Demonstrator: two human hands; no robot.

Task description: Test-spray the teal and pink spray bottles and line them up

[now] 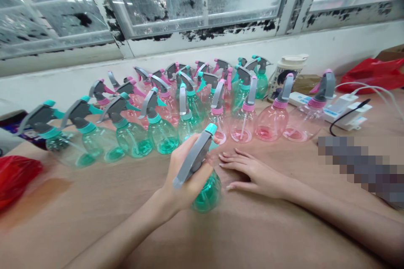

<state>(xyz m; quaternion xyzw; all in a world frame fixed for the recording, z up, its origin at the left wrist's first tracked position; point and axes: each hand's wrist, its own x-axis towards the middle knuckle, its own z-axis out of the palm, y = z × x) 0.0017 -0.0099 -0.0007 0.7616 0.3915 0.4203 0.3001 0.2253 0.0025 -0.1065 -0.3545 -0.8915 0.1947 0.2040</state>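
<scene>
My left hand (pixel 186 176) is closed around the neck of a green spray bottle (pixel 206 195) with a grey and teal trigger head, upright at the middle of the table. Some of its neck is hidden by my fingers. My right hand (pixel 252 172) lies flat on the tabletop just right of that bottle, fingers spread and holding nothing. Behind both hands stand several more spray bottles in rows: green ones (pixel 134 138) mostly on the left, pink ones (pixel 271 124) mostly on the right.
Against the wall stands a white paper cup (pixel 287 71). To the right are a power strip (pixel 345 111) with cables and a red plastic bag (pixel 372 75). Another red bag (pixel 19 178) lies at the left edge. A pixelated patch covers something at far right.
</scene>
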